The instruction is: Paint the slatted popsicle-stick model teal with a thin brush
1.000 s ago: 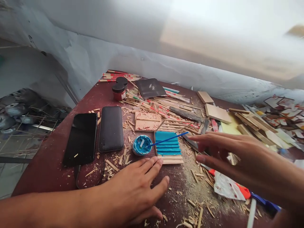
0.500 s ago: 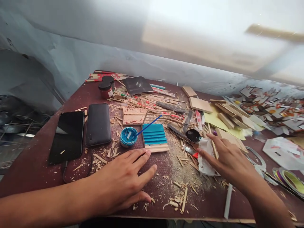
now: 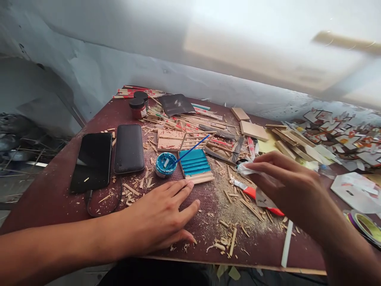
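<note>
Pinching a crumpled white tissue (image 3: 247,168) between thumb and fingers, the person's right hand (image 3: 290,180) is at the right of the work area, over an orange-handled tool (image 3: 250,192). The left hand (image 3: 165,212) is palm down with its fingers loosely spread and has hold of nothing; its fingertips are right at the near left corner of a ribbed wooden piece (image 3: 195,162), though whether they touch it cannot be told. That piece lies flat near the middle of the table (image 3: 205,220), painted blue except for a bare wooden strip along its near edge. Just left of it stands an open jar of blue paint (image 3: 164,169), with a thin blue stick (image 3: 195,147) slanting up from it over the piece. Farther left, a black phone (image 3: 92,161) and a dark, rounded slab (image 3: 129,149) lie side by side. Behind are a black-lidded red jar (image 3: 137,111), a black sheet (image 3: 175,104) and scattered wooden sticks, while wood shavings (image 3: 222,244) litter the near side
</note>
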A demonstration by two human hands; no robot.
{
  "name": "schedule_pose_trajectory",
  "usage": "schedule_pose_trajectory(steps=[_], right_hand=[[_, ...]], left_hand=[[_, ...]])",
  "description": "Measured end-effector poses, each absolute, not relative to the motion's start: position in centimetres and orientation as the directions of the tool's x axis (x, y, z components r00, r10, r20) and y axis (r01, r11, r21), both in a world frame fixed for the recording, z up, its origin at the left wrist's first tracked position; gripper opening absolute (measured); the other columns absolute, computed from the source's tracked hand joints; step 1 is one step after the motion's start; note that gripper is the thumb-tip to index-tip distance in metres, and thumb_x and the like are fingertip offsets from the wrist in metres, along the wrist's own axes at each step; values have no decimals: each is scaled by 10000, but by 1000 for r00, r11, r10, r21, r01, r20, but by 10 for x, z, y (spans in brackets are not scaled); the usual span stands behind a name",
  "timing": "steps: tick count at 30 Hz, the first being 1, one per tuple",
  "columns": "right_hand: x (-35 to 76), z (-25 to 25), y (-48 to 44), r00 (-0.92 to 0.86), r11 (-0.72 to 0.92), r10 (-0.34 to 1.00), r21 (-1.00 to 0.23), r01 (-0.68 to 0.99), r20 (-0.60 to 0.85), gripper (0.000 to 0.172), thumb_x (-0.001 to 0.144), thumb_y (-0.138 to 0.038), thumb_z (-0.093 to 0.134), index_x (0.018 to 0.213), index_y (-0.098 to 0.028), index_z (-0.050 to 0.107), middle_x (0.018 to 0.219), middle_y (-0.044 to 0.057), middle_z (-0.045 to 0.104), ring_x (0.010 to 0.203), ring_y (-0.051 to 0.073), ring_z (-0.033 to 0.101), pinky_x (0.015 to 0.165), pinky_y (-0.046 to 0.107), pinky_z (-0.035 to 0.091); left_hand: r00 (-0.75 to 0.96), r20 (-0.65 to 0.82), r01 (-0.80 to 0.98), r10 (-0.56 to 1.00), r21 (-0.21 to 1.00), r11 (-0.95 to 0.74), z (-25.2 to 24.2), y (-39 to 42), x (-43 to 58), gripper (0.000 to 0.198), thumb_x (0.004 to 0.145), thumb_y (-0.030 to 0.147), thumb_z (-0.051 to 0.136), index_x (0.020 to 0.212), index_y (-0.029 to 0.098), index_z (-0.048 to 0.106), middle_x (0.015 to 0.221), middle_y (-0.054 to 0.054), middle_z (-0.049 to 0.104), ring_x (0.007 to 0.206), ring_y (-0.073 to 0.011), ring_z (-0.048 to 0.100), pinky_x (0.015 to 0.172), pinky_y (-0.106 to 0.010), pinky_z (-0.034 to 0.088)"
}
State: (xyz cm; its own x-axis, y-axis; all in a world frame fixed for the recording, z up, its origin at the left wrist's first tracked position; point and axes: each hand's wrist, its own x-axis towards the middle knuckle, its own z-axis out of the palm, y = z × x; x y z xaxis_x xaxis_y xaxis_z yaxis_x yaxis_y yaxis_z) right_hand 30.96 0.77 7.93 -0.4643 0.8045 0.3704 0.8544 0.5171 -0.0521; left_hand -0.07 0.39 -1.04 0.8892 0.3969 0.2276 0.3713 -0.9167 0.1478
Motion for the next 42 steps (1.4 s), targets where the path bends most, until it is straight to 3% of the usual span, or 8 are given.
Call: schedule_pose_trajectory(steps=[7, 12, 16, 21, 27, 31, 35, 42], right_hand=[[370, 84, 19, -412, 418, 907, -61, 907, 90, 292, 1029, -395, 588, 933, -226, 807, 912, 120, 794, 729, 232, 749, 661, 369, 537], [393, 79, 15, -245, 243, 969, -47, 969, -37, 457, 1013, -512, 512, 1196, -202, 795, 1142, 172, 828, 1006, 351, 795, 844, 465, 616], [384, 73, 20, -198, 197, 980, 96, 976, -1, 570, 975, -468, 524, 1371, -103, 709, 1262, 251, 767, 1041, 417, 773, 916, 574, 598], [347, 53, 46, -363, 359, 930, 59, 931, 61, 397, 1034, -470, 567, 1218, -166, 744, 1134, 184, 774, 963, 326, 745, 842, 490, 599], [321, 22, 80, -452, 450, 882, 47, 892, 136, 140, 995, -236, 606, 961, -183, 731, 986, 150, 742, 881, 291, 695, 777, 439, 555], [323, 29, 71, -490, 503, 845, -3, 865, 213, 166, 1046, -225, 543, 947, -206, 675, 869, 86, 716, 835, 249, 649, 733, 380, 516], [305, 42, 51, -674, 702, 701, -59, 710, 231, 164, 1097, -242, 539, 1139, -200, 693, 947, 84, 731, 910, 247, 607, 766, 366, 506], [271, 42, 49, -831, 829, 541, 88, 553, 129, 192, 1080, -129, 528, 1104, -173, 714, 965, 87, 733, 864, 241, 542, 813, 391, 458]], left_hand=[[876, 288, 361, 388, 144, -921, -15, 4, -1, 632, 1094, 615, 466, 1437, 98, 584, 1556, -313, 536, 1504, -397, 518, 1203, -491, 463], [877, 289, 362, 385, 133, -923, -13, 3, -1, 628, 1090, 622, 458, 1428, 110, 591, 1571, -319, 518, 1495, -402, 528, 1189, -502, 487], [883, 263, 364, 389, 139, -921, -14, 2, 0, 651, 1081, 635, 466, 1448, 111, 588, 1575, -326, 510, 1509, -411, 511, 1190, -509, 493], [887, 251, 366, 388, 131, -921, -16, 3, 1, 656, 1068, 652, 482, 1432, 118, 596, 1584, -324, 498, 1516, -413, 502, 1204, -526, 481], [873, 295, 374, 388, 105, -921, -16, 3, 2, 645, 1065, 655, 488, 1387, 113, 623, 1538, -309, 553, 1484, -402, 541, 1192, -509, 495], [873, 303, 370, 382, 101, -924, -16, 4, 2, 643, 1071, 650, 477, 1397, 114, 618, 1535, -299, 563, 1466, -394, 561, 1181, -493, 503], [871, 303, 371, 386, 108, -922, -16, 4, 2, 633, 1067, 640, 501, 1388, 109, 624, 1531, -293, 570, 1461, -391, 565, 1187, -485, 496], [867, 312, 378, 389, 98, -921, -15, 5, 4, 628, 1049, 645, 537, 1350, 106, 650, 1513, -295, 588, 1406, -394, 608, 1150, -489, 519]])
